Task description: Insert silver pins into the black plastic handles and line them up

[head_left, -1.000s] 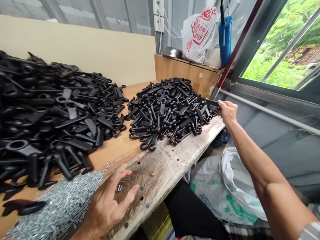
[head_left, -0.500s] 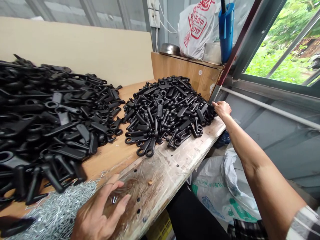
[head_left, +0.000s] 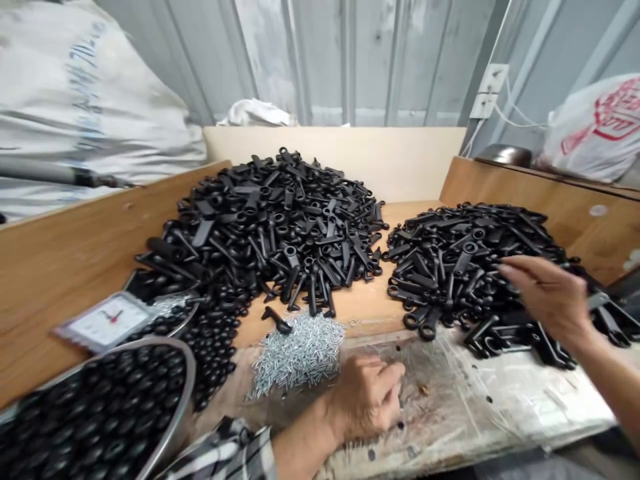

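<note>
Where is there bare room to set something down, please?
The worn board, brown scrap aside, between the left hand and the smaller black heap; a narrow wood strip parts it from the larger heap. Crowded: leftward, around the bowl and pins.

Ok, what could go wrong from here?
The left hand is close beside the loose metal pins and could scatter them. The smaller pile of black ring-ended levers nearly meets the larger pile, so the two may mix. A bump to the metal-rimmed bowl might spill its black knobs.
</note>
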`<state>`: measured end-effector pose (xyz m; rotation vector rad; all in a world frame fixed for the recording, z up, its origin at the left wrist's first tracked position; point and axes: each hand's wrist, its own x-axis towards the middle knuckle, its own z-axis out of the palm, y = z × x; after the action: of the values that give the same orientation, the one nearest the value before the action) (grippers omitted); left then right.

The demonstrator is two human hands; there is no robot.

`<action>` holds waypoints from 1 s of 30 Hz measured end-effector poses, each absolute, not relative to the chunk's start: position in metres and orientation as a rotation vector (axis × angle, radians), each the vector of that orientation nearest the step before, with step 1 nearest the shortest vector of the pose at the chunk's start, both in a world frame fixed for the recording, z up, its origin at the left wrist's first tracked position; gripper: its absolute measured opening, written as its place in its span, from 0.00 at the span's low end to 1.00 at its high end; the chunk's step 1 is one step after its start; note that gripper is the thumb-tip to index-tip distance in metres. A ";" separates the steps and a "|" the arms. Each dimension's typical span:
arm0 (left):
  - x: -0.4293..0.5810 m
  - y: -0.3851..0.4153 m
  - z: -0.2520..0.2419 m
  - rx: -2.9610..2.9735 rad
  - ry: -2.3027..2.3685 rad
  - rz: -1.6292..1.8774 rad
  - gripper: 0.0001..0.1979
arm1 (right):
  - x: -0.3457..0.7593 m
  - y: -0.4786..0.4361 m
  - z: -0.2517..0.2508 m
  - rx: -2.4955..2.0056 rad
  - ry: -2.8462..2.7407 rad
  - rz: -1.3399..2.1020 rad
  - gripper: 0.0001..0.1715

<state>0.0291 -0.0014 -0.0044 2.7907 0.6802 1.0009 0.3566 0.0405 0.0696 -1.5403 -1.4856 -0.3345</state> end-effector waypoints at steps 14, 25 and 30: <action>0.020 0.005 -0.010 2.753 0.746 1.194 0.12 | 0.162 0.167 0.042 -1.876 -2.158 -0.002 0.14; 0.019 0.008 -0.012 2.724 0.901 1.122 0.09 | 0.158 0.202 0.031 -1.918 -1.932 0.297 0.15; 0.018 0.010 -0.012 2.639 0.906 1.167 0.10 | 0.147 0.205 0.030 -1.931 -1.814 0.328 0.14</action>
<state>0.0182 0.0100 -0.0120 2.6391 0.9061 1.1667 0.1474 0.2047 0.0301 -1.9314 -1.8139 0.3280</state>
